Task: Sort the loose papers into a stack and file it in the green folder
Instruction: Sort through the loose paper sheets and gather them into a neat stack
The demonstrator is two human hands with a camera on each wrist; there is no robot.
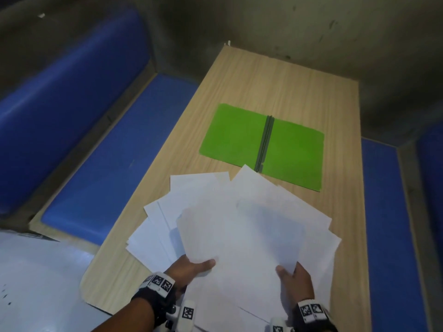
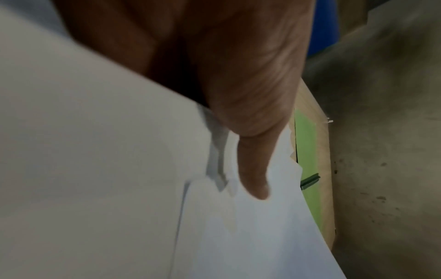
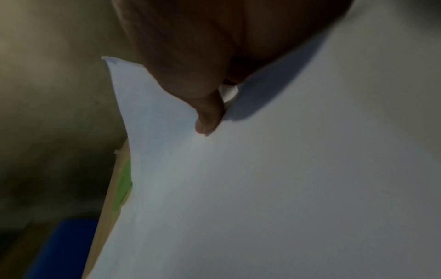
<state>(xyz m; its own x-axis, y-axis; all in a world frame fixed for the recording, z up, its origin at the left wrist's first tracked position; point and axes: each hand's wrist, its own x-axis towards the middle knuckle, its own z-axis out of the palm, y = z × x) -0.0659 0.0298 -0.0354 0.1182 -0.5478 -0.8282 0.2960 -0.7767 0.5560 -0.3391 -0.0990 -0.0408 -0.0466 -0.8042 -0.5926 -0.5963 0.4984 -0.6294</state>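
Several white papers (image 1: 239, 219) are fanned out over the near half of the wooden table (image 1: 263, 77). My left hand (image 1: 191, 267) pinches their near left edge, thumb on top, fingers hidden beneath. My right hand (image 1: 293, 276) pinches the near right edge the same way. The green folder (image 1: 262, 142) lies open and flat beyond the papers, its dark spine clip running down the middle; one paper corner overlaps its near edge. In the left wrist view my thumb (image 2: 253, 169) lies on the papers (image 2: 119, 169), the folder (image 2: 307, 151) past it. In the right wrist view my thumb (image 3: 207, 120) presses a sheet (image 3: 286, 169).
Blue padded benches (image 1: 115, 149) flank the table on the left and the right (image 1: 383, 224). A grey wall (image 1: 311, 27) closes off the far end. A pale surface (image 1: 36, 283) shows at the near left.
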